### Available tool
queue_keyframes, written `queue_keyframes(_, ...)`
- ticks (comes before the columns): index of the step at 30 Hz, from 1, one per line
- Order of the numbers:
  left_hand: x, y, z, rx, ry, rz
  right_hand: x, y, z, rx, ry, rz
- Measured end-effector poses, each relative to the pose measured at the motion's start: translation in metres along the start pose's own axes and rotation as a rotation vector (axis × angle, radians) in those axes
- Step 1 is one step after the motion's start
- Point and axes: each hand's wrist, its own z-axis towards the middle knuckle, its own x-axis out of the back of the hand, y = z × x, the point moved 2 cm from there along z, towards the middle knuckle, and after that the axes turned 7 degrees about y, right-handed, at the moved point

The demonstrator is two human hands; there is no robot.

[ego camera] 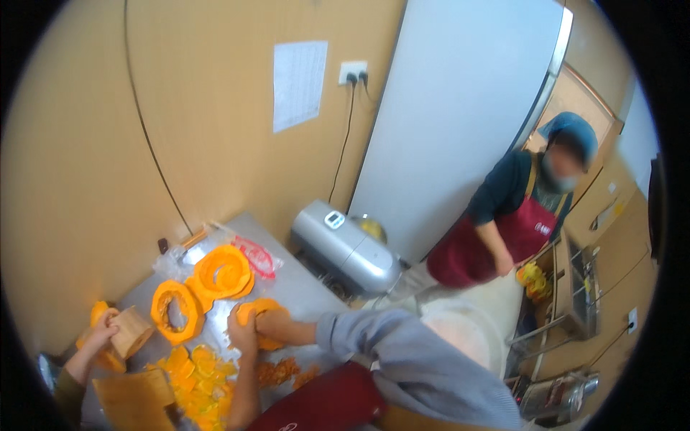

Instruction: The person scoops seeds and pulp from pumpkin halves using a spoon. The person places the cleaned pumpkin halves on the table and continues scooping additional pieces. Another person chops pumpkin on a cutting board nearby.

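Note:
My left hand [242, 329] grips the left side of an orange pumpkin piece [272, 306] over the metal table [256, 222]. My right hand [276, 325] reaches in from the right against the middle of that piece; its fingertips are hidden, so whether they hold anything is unclear. Beneath and nearer to me lies a heap of stringy pumpkin pulp [277, 372]. Left of my left forearm, yellow-orange peel pieces [197, 377] are piled up. Beyond my hands rest a hollow pumpkin ring [190, 329] with pulp inside and a stack of pumpkin rings [235, 285].
At the left, another person's hand [103, 327] holds a tan, hollow squash-like piece [129, 334]. A cutting board [135, 398] lies nearby. Plastic bags [257, 256] sit by the wall. Beyond the table stand a silver machine [345, 250], a refrigerator [453, 108] and a co-worker in an apron [485, 250].

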Motion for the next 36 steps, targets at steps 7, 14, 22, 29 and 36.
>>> queue_keyframes(7, 0.005, -0.004, 0.028, -0.019, -0.149, 0.046, -0.002, -0.008, 0.011, -0.203, -0.134, -0.035)
queue_keyframes(14, 0.009, -0.004, 0.014, -0.252, 0.065, -0.01, 0.008, -0.008, 0.004, -0.211, 0.097, 0.085)
queue_keyframes(22, -0.011, -0.022, -0.043, -0.099, 0.271, -0.082, -0.004, -0.006, 0.01, -0.255, -0.191, 0.271)
queue_keyframes(29, -0.019, -0.033, -0.048, -0.05, 0.372, -0.138, 0.002, -0.003, 0.011, -0.268, -0.244, 0.24)
queue_keyframes(36, -0.008, -0.037, -0.017, -0.063, 0.138, -0.082, 0.004, -0.009, 0.009, -0.463, -0.105, 0.469)
